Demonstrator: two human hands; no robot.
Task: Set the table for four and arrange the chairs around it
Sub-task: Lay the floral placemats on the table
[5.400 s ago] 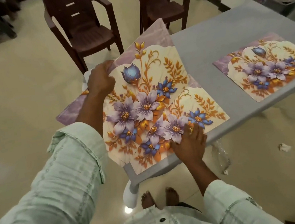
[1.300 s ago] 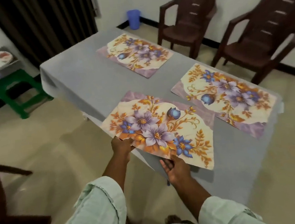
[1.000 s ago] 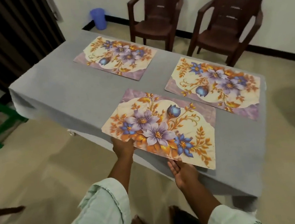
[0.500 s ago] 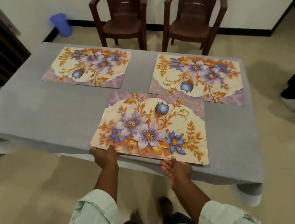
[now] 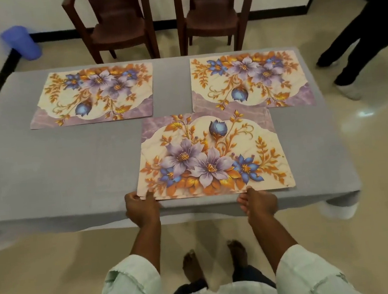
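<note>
Near placemat [image 5: 210, 154] now squared flat on grey tabletop [image 5: 57, 167]. Left hand [image 5: 142, 208] pinches its corner; right hand [image 5: 258, 202] grips its edge. Three rectangular floral mats; two brown plastic chairs [image 5: 116, 22] beyond hands.

bare table [image 5: 64, 166] near-left, placemats [image 5: 210, 154] elsewhere

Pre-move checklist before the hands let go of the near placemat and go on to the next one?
1. Near placemat flat on the table: mostly; near-left corner is lifted. Not ok.
2. Left hand and right hand both on its near edge: ok.
3. Near edge inside the table edge: ok.
4. Clear of far-right placemat: edges look very close, overlap cannot tell.
5. Far-left placemat has no partner opposite; near-left spot is bare, so a fourth mat is missing: not ok.
6. Chairs both stand behind the far side, none visible on the near side: not ok.
</note>
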